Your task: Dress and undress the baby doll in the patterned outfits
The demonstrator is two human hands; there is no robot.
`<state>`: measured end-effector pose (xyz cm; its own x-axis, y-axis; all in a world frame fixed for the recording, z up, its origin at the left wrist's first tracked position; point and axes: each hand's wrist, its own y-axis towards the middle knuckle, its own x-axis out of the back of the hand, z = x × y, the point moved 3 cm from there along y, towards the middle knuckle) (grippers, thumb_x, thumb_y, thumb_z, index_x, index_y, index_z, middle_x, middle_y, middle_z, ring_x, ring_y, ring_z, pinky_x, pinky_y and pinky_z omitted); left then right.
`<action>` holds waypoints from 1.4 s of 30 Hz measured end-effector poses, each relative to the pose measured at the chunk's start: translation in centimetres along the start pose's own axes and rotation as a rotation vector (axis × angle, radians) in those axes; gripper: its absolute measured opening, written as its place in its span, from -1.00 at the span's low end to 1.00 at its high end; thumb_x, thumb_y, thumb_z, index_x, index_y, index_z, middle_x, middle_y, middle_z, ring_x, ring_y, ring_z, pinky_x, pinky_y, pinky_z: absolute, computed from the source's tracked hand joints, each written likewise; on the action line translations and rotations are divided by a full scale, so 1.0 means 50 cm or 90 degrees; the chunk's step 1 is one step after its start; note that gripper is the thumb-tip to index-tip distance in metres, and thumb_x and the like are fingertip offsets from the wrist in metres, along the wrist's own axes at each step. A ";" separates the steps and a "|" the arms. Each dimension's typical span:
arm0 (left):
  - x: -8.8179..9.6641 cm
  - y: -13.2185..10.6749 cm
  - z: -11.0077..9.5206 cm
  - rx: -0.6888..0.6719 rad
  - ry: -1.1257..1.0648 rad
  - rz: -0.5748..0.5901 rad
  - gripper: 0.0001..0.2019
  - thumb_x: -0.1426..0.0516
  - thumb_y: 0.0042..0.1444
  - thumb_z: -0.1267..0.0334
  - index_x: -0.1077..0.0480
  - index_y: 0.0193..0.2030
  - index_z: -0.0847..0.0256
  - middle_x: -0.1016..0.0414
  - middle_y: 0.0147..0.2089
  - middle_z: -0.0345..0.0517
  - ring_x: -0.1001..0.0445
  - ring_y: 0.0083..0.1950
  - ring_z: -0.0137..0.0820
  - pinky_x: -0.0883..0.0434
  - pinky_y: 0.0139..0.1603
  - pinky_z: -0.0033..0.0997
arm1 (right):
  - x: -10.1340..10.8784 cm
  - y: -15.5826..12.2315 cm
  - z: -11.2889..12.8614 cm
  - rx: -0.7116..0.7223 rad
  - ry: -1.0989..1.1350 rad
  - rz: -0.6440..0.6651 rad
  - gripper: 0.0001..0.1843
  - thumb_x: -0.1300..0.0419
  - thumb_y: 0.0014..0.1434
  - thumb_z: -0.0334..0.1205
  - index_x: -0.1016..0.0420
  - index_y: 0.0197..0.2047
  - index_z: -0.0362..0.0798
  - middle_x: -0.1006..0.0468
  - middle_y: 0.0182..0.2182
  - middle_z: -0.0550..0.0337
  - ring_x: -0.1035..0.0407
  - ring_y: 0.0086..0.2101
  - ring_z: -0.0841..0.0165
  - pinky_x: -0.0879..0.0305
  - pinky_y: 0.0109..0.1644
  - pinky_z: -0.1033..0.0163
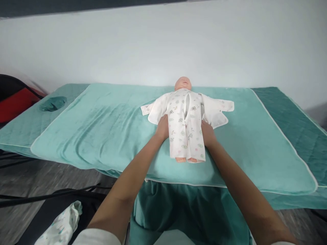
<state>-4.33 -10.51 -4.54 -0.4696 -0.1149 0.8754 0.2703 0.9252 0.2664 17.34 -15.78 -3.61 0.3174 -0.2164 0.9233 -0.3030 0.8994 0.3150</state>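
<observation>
A baby doll (183, 81) lies on its back, head toward the wall. White printed baby pants (178, 131) cover its front from the neck to the ankles, with a slit at the middle, and its feet show below the cuffs. A white baby shirt (214, 107) spreads out to both sides, sleeves stretched outward. My left hand (162, 127) is at the doll's left-hand side in the view, against the pants' edge. On the opposite edge is my right hand (208, 132). Cloth hides the fingers of both hands, so their grip cannot be made out.
Under the doll is a light green velvet sheet (117, 126) on a massage bed with a face hole (53, 103) at its left end. A white wall (114, 47) stands behind. Printed cloth (63, 224) lies on a dark surface at lower left, near a red and black object (17, 103).
</observation>
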 end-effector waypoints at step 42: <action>0.032 -0.008 0.120 0.477 0.050 -0.282 -0.59 -0.14 0.24 0.10 -0.41 0.15 0.28 -0.42 0.21 0.17 -0.35 0.25 0.00 -0.31 0.25 0.01 | 0.128 0.100 -0.099 -0.425 0.198 -0.223 -0.68 -0.22 0.13 -0.06 -0.42 -0.09 -0.03 -0.56 -0.06 -0.02 -0.43 -0.06 0.14 -0.32 0.06 0.08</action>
<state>-10.21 -8.89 -5.68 -0.3337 -0.5200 0.7863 -0.5601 0.7803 0.2783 22.33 -10.80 2.79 0.5586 -0.5007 0.6613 0.4285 0.8568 0.2868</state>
